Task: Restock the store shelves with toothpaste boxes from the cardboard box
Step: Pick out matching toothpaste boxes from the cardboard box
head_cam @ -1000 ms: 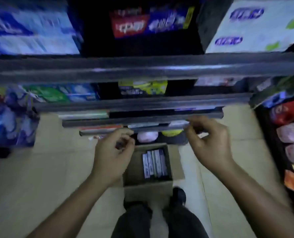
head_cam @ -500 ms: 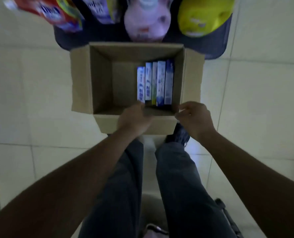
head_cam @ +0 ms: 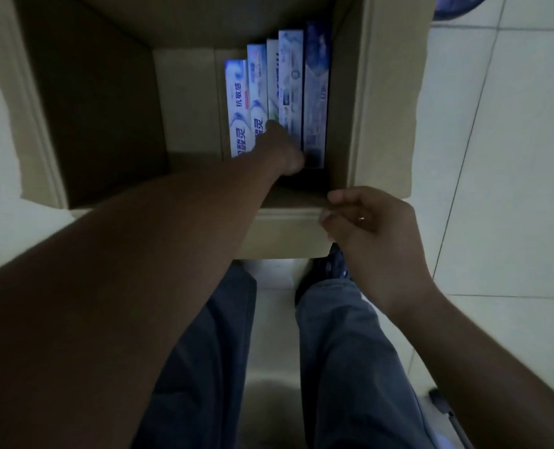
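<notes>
Toothpaste boxes point(head_cam: 316, 92) stand in a row at the right inside the cardboard box point(head_cam: 91, 108). Left hand point(head_cam: 280, 149) touches them; cannot tell its grip. Right hand point(head_cam: 366, 228) is loosely curled and holds nothing, at the near rim.

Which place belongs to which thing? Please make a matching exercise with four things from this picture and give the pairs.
Things
1. left hand
2. right hand
3. toothpaste boxes
4. cardboard box

Places
A. on the tiled floor
B. standing in a row near the right inner wall
C. reaching down among that row
D. by the near rim, outside

Pairs: 1-C, 2-D, 3-B, 4-A
</notes>
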